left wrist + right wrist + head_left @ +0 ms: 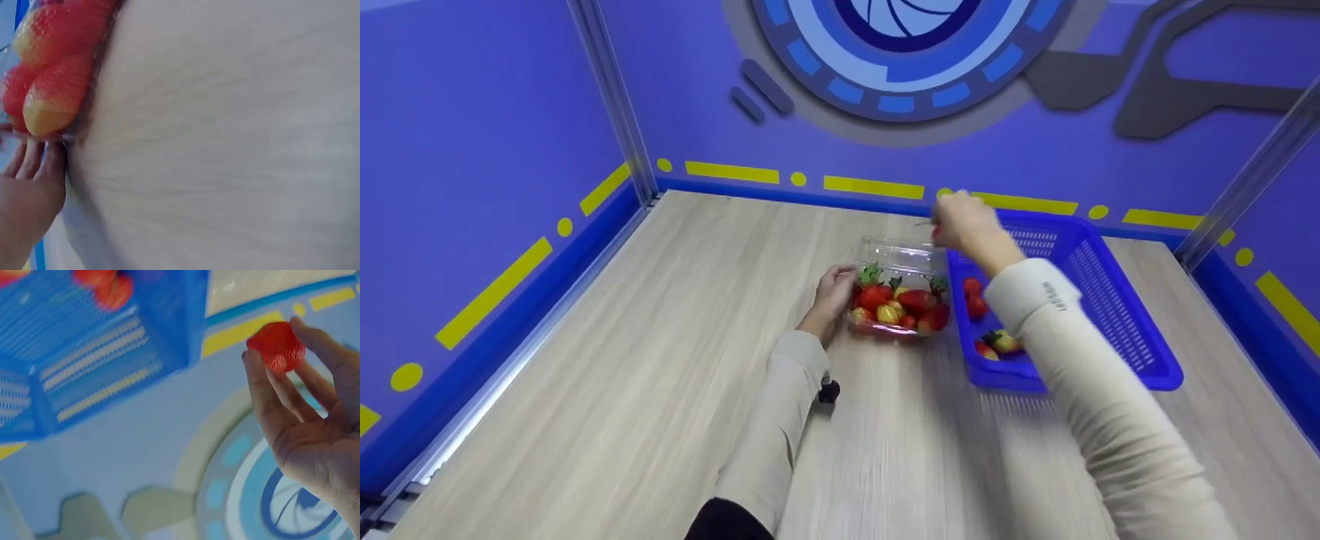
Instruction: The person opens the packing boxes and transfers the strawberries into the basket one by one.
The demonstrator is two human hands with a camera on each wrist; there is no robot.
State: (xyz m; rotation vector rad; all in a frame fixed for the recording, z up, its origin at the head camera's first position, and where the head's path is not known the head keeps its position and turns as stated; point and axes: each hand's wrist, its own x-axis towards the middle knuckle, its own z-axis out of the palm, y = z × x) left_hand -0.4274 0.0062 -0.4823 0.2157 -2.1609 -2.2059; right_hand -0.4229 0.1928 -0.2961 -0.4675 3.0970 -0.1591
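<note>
A clear plastic clamshell box (904,259) lies with its lid folded back, filled with red and pale-yellow strawberries (916,301), several with green caps. My left hand (834,291) holds the box by its left wall; the left wrist view shows its fingers (52,160) against that wall, below the strawberries (59,95). Raised above the gap between box and basket, my right hand (964,221) pinches a small red fruit (277,347) between thumb and fingertips. A thin stem seems to stick out from it in the head view.
Right of the box stands a blue perforated basket (1132,322), holding small red fruits (975,304) and pale strawberries (1003,342); my right forearm hides part of it. Blue panels (870,161) enclose the wooden table (720,300) at the back and both sides.
</note>
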